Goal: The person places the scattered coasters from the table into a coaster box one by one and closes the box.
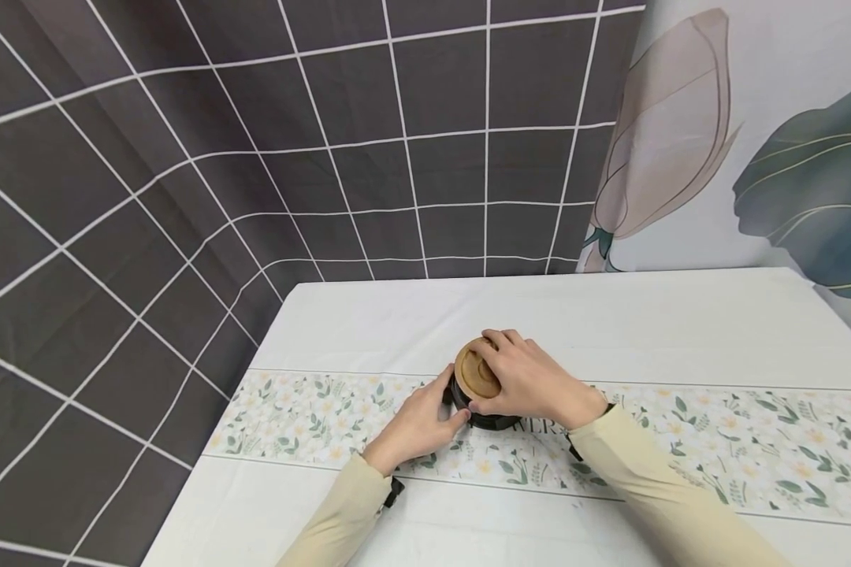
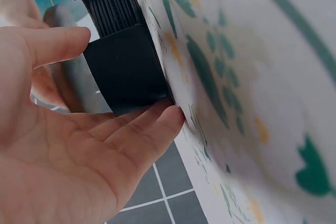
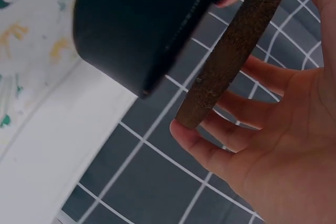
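Note:
In the head view my right hand (image 1: 528,379) grips a round brown wooden-looking disc (image 1: 477,376) by its rim, fingers on the far side and thumb on the near side. The right wrist view shows this disc (image 3: 231,56) tilted and apart from a black, round-sided base (image 3: 134,24). My left hand (image 1: 418,421) holds the base from the left, its thumb at the upper edge and its fingers low against the side. A ribbed section on the base (image 2: 126,72) shows in the left wrist view. The inside of the base is hidden.
A white tablecloth (image 1: 425,323) with a floral band (image 1: 305,413) covers the table. Dark grid-patterned cloth (image 1: 347,134) hangs behind and to the left. A leaf-print curtain (image 1: 688,142) hangs at the back right. Black straps circle both wrists.

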The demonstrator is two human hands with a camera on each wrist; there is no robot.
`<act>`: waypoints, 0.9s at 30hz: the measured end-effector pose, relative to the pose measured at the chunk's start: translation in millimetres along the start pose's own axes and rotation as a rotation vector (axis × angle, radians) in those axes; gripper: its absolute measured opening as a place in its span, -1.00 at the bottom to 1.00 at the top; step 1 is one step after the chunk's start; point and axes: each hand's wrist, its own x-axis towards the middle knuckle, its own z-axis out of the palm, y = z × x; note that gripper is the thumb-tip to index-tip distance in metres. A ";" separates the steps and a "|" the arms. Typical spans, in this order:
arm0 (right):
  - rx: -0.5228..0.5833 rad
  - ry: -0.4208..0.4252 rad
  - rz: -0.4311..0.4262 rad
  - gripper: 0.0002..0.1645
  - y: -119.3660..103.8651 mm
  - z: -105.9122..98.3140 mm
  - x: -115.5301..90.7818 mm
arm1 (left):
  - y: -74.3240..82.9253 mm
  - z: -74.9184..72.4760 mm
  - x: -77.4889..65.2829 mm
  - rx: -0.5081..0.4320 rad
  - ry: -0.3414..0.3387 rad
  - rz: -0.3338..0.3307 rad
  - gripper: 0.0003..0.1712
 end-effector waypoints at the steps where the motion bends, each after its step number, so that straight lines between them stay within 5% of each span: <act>1: 0.007 -0.011 0.003 -0.05 0.7 2.0 -0.3 | 0.4 0.0 -0.3 0.000 -0.001 -0.001 -0.10; 17: 0.123 -0.062 -0.029 -0.01 9.1 24.4 -5.3 | -0.4 0.7 -1.1 0.020 -0.007 -0.025 -0.11; 27: 0.098 -0.059 -0.002 0.02 10.2 29.1 -13.3 | -2.0 0.5 -2.7 0.010 0.003 -0.041 -0.10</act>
